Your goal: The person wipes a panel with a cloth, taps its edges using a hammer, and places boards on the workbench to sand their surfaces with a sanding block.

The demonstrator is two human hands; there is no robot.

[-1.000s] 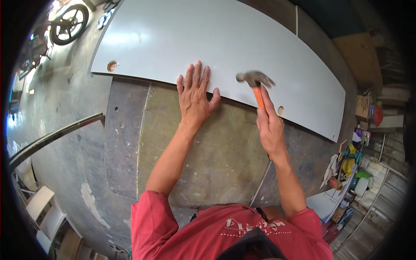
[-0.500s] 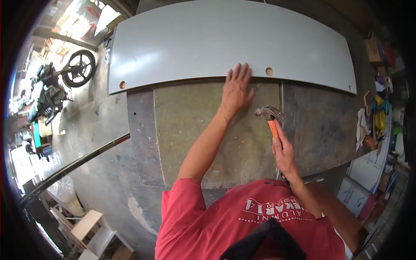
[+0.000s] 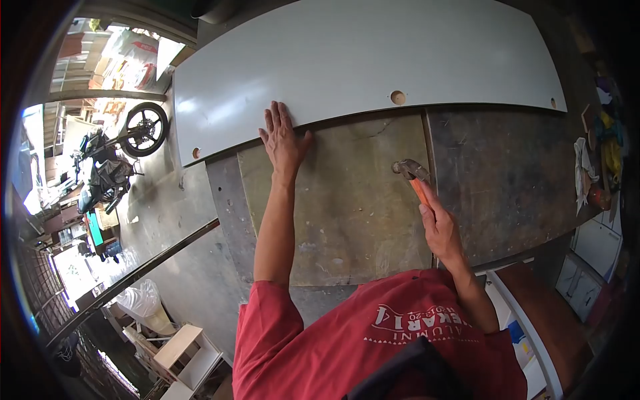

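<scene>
A long pale grey-white panel [image 3: 373, 53] lies flat across the far side of the worktable [image 3: 333, 220]. Round holes are cut along its near edge, one of them a hole [image 3: 398, 98] right of the middle. My left hand [image 3: 283, 143] rests on that near edge, left of centre, with its fingers stretched out flat on the panel. In my right hand [image 3: 441, 230] is a claw hammer with an orange handle [image 3: 421, 191]. The hammer's metal head [image 3: 409, 168] is over the table, apart from the panel.
A motorcycle [image 3: 113, 163] stands on the floor at the left. Wooden box-like pieces [image 3: 180, 350] are at the lower left. Cloths [image 3: 585, 170] and cabinets [image 3: 595, 253] are at the right. A white-edged piece of furniture [image 3: 527, 327] stands beside me at the lower right.
My left hand has slid left along the panel's near edge. The right hand still holds the hammer in much the same place. The view has turned slightly.
</scene>
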